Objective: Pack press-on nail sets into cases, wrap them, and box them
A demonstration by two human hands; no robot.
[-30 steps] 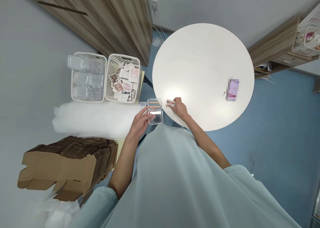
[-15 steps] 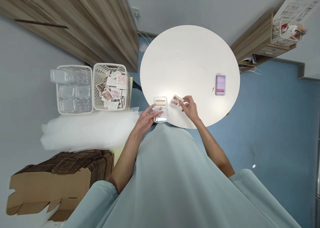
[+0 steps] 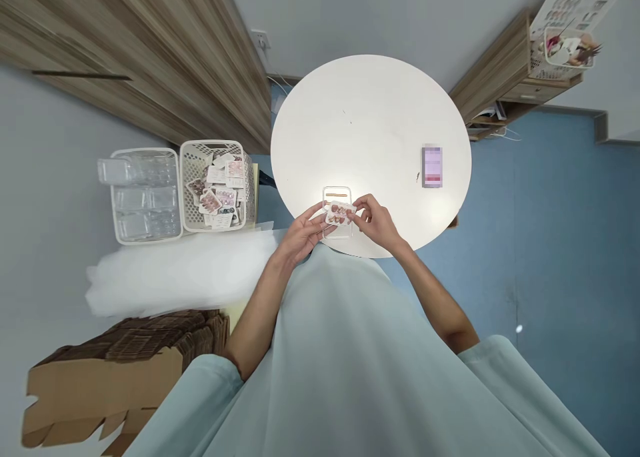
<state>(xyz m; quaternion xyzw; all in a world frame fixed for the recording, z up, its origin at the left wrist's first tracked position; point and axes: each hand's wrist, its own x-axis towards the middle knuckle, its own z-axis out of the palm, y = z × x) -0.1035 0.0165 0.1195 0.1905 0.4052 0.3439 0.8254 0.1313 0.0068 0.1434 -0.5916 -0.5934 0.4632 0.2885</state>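
Note:
In front of my body, near the table's edge, my left hand (image 3: 302, 235) grips a clear plastic box (image 3: 345, 234) that lies hinged open. One half of the box bears a golden-brown strip (image 3: 336, 195). Over the middle of the box is a white card of press-on nails (image 3: 341, 213) in reddish and gold tones. My right hand (image 3: 379, 225) pinches this card at its right side. The fingertips of my left hand are close to the card's left edge; whether they touch it I cannot tell. The card covers the hinge area of the box.
A round white table (image 3: 370, 110) carries a phone-like, blurred-out item (image 3: 432, 166) at its right. To the left stand a basket of clear boxes (image 3: 146, 197) and a basket of nail cards (image 3: 217, 197). Below them are a white plastic roll (image 3: 180, 270) and folded cardboard boxes (image 3: 110, 383).
My right hand has brought the nail card left, from beside the box to over it. The open box has shifted slightly right in my left hand. The camera view has also moved a little.

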